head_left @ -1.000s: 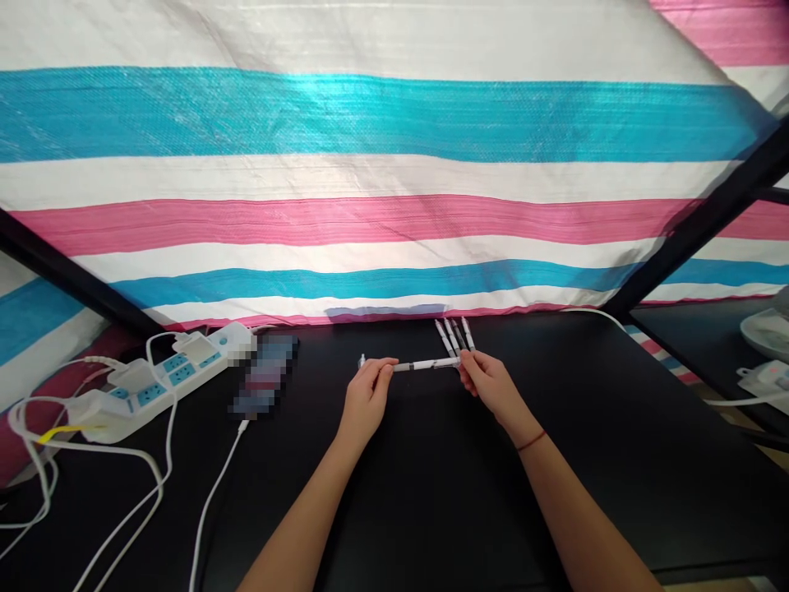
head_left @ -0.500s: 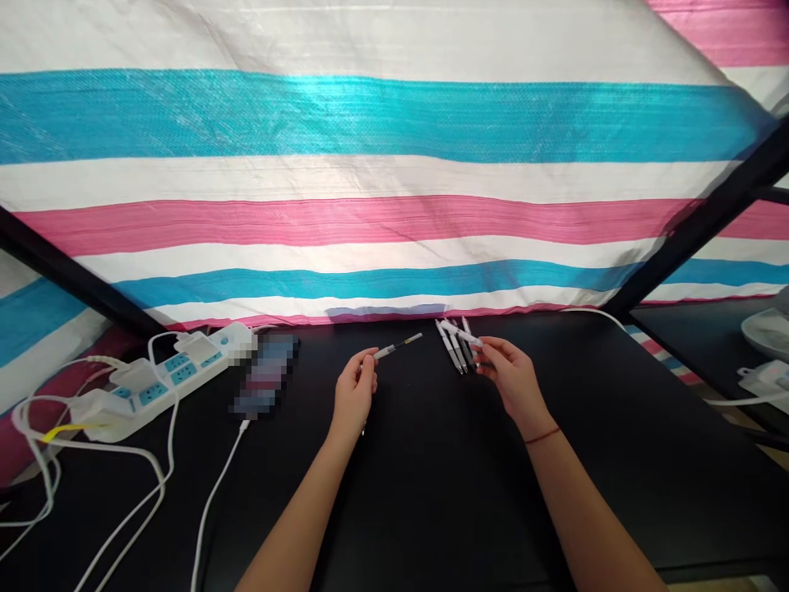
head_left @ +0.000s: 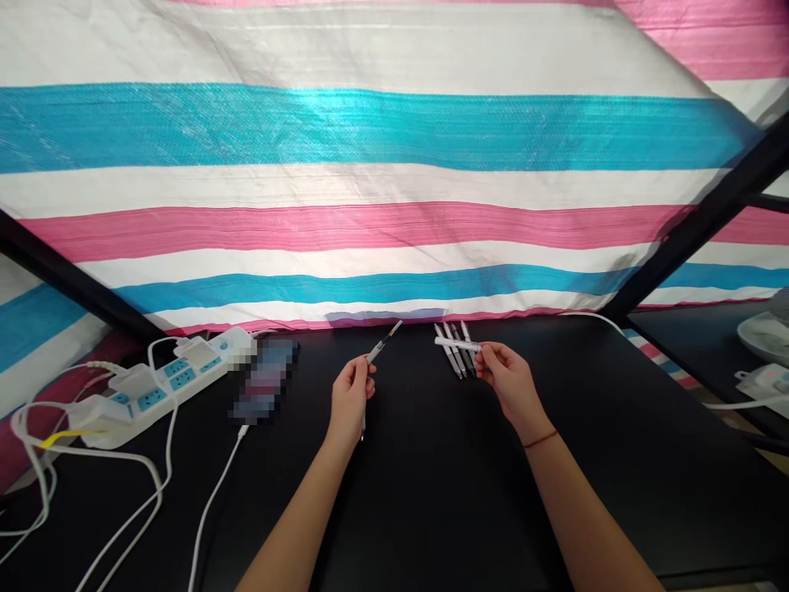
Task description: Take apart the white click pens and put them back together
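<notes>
Your left hand pinches a pen section between thumb and fingers, thin refill poking out up and to the right, the other tip showing below your palm. Your right hand grasps a white barrel by its right end, other end aimed left, lying across your view of four pens; can't tell if it touches them. Those pens sit side by side near the back edge of the black table, slightly slanted. The two held pieces are apart, with open tabletop between your hands and a wide stretch running toward you between your forearms. Back edge meets the striped sheet, so little depth beyond the pens. Left side is tighter: blurred-out phone with a white cable heading toward you, then the power strip and looped cords. On your right, broad black surface out to the slanting right edge; past the gap, a second dark surface carries a bowl.
</notes>
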`<act>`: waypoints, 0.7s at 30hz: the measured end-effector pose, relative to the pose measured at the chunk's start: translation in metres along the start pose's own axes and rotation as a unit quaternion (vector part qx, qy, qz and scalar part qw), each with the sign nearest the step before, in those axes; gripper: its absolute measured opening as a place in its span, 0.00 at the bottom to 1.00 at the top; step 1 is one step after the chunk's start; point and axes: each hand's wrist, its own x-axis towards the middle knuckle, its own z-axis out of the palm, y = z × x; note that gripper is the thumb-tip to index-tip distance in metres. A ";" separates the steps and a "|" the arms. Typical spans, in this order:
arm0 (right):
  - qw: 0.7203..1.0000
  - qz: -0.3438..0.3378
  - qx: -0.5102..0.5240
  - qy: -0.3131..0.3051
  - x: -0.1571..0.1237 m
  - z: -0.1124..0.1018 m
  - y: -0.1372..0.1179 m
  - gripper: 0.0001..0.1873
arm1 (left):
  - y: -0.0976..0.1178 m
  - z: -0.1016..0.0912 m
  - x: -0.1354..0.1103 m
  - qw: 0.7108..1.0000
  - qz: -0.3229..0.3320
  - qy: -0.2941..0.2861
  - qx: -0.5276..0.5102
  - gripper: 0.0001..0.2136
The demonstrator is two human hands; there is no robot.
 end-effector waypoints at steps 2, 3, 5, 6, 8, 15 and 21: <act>1.000 0.009 0.001 -0.003 -0.001 0.000 -0.001 0.18 | 0.000 0.000 0.000 1.000 0.005 -0.002 0.002 0.18; 1.000 0.015 0.002 -0.007 -0.001 0.000 -0.002 0.19 | 0.000 -0.001 0.000 1.000 0.008 -0.003 0.005 0.18; 1.000 0.022 0.006 -0.020 -0.002 0.001 -0.003 0.19 | 0.000 -0.002 0.000 1.000 0.017 -0.004 0.017 0.18; 0.999 0.023 0.007 -0.028 -0.002 0.001 -0.003 0.19 | 0.001 -0.002 0.000 0.999 0.022 -0.004 0.030 0.18; 0.999 0.022 0.004 -0.039 -0.002 0.001 -0.003 0.19 | 0.001 -0.004 0.000 0.997 0.035 -0.011 0.064 0.17; 0.997 -0.045 -0.060 -0.002 0.000 0.000 -0.001 0.18 | 0.001 -0.006 -0.003 0.979 0.071 -0.034 0.187 0.17; 0.995 -0.058 -0.080 0.017 0.000 -0.001 -0.003 0.20 | 0.003 -0.006 -0.005 0.962 0.097 -0.033 0.253 0.16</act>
